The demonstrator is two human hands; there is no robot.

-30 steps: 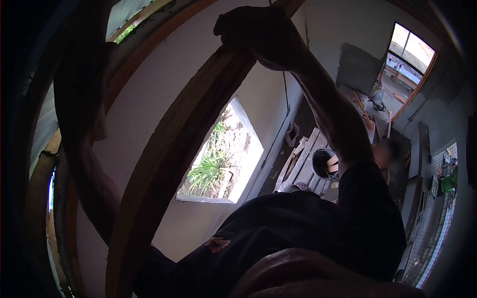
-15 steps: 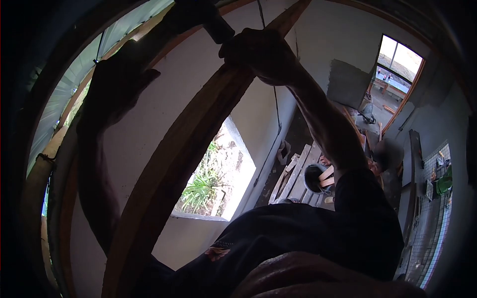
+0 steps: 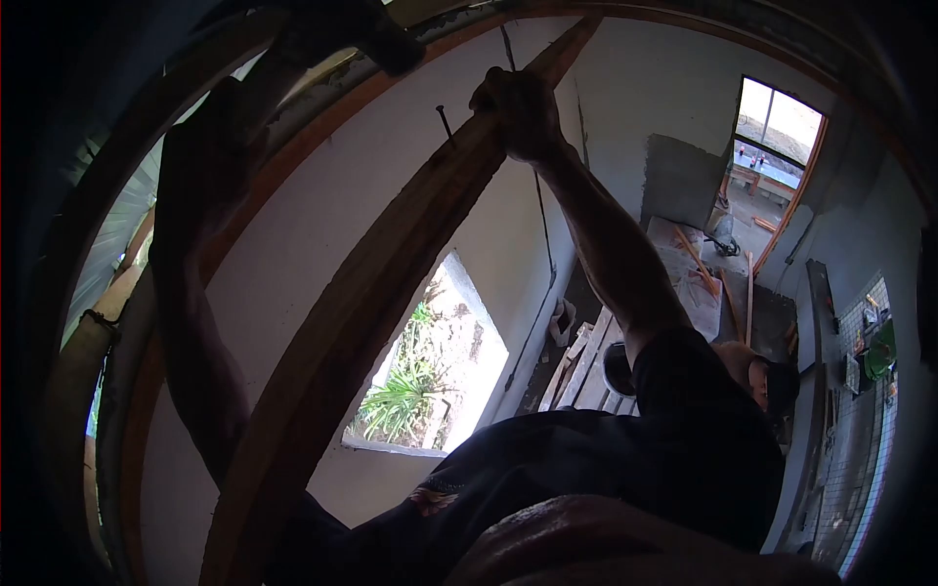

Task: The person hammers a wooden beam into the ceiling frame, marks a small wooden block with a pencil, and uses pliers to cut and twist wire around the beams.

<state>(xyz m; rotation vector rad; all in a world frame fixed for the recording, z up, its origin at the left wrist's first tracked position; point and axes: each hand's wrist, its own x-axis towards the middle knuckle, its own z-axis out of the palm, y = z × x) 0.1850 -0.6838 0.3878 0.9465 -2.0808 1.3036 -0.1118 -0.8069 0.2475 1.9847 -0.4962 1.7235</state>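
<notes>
A long wooden beam point(image 3: 362, 283) slants from the bottom left to the top centre. My right hand point(image 3: 523, 112) is closed around its upper part. Left of that hand, a nail point(image 3: 445, 125) sticks up from the beam's edge, slightly tilted. At the upper left my left hand point(image 3: 210, 146), a dark silhouette, is wrapped round the handle of a hammer point(image 3: 389, 41). The hammer head is raised to the upper left of the nail, apart from it. Shadow hides the fingers of my left hand in part.
A window opening point(image 3: 430, 361) lies below the beam. Roof timbers point(image 3: 107, 391) curve along the left. Below right are a black bucket point(image 3: 618, 369), wooden planks point(image 3: 586, 366) and another person point(image 3: 752, 376). A doorway point(image 3: 777, 146) and wire mesh point(image 3: 860, 459) are at the right.
My right hand has shifted slightly right along the beam, and the nail now shows. The hammer came into view, then moved up and left. The other person shifted below.
</notes>
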